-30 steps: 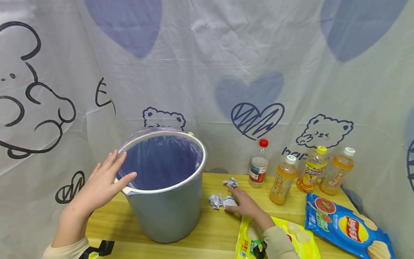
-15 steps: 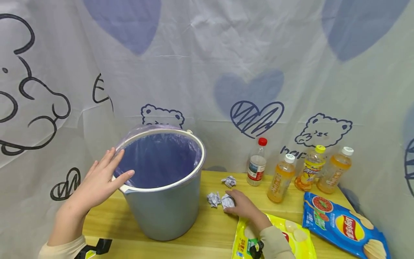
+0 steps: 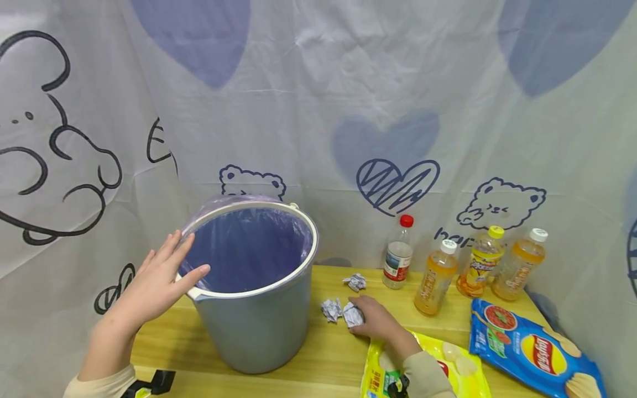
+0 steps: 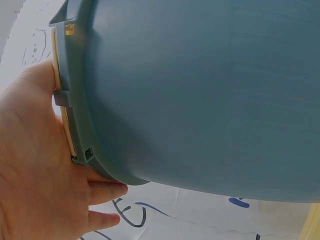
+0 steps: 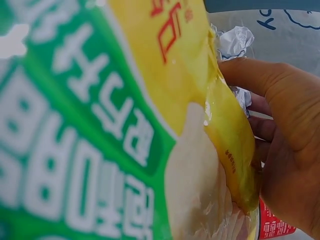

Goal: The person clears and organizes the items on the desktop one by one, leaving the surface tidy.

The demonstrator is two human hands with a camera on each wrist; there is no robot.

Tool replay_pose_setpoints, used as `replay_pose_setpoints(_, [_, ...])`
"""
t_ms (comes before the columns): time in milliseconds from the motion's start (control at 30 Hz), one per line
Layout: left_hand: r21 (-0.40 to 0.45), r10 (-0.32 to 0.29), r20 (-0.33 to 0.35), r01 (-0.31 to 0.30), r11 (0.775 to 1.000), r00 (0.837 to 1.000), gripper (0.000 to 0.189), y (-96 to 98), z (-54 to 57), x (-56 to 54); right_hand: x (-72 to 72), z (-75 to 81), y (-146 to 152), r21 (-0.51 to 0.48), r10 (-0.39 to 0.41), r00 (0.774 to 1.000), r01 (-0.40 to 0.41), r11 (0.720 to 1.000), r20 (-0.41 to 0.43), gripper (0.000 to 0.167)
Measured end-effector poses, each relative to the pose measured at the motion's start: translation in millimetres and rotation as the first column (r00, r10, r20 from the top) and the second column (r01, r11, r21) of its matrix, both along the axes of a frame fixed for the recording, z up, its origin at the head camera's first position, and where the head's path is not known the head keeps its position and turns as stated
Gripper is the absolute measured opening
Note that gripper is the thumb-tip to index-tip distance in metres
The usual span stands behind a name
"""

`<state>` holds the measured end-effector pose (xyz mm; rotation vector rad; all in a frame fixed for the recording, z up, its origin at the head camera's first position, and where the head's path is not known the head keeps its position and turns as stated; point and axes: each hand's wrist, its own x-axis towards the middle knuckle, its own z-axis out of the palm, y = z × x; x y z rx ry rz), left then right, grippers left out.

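My left hand (image 3: 154, 282) rests on the rim of a grey-blue bucket (image 3: 259, 331) lined with a thin purple bag (image 3: 298, 237), its fingers straight and spread. In the left wrist view that hand (image 4: 45, 165) lies along the bucket's rim and handle. My right hand (image 3: 375, 320) curls its thumb and fingers round a crumpled paper ball (image 3: 353, 314) on the wooden table. Just left of it lies a second paper ball (image 3: 330, 310), and a third paper ball (image 3: 355, 282) is behind. In the right wrist view a yellow chip bag (image 5: 220, 120) partly hides the fingers and paper.
A red-capped bottle (image 3: 397, 257) and three orange drink bottles (image 3: 435, 282) stand at the back right. A blue chip bag (image 3: 537, 348) lies at the right, with the yellow chip bag (image 3: 468, 367) under my right forearm. A printed cloth (image 3: 323, 138) hangs behind the table (image 3: 318, 359).
The right hand has drawn slightly back from the rear paper ball and closed in on the nearer right one. The left hand stays on the bucket rim.
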<state>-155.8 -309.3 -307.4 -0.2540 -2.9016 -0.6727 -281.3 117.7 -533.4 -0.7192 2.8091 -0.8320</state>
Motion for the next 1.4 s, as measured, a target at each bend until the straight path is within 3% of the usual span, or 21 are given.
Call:
replay_pose_setpoints(433, [0.002, 0.01, 0.018, -0.01, 1.0, 1.0, 0.084, 1.0, 1.4, -0.1, 7.6, 12.8, 2, -0.046, -0.052, 0.996, 0.049, 0.998, -0.078, 0.075])
replay_pose_setpoints(967, [-0.015, 0.008, 0.007, -0.008, 1.0, 1.0, 0.083, 0.7, -0.3, -1.9, 8.9, 45.3, 8, -0.082, -0.115, 0.957, 0.096, 0.992, -0.266, 0.073])
replay_pose_setpoints(1100, [-0.011, 0.01, 0.007, -0.009, 1.0, 1.0, 0.083, 0.6, -0.7, -1.3, 8.5, 55.7, 9, -0.072, -0.1, 0.931, 0.08, 0.994, -0.351, 0.073])
replay_pose_setpoints(1400, [-0.004, 0.006, -0.003, -0.006, 1.0, 1.0, 0.081, 0.0, -1.1, -1.3, 5.8, 76.1, 10, -0.088, -0.07, 0.845, 0.028, 0.996, -0.531, 0.076])
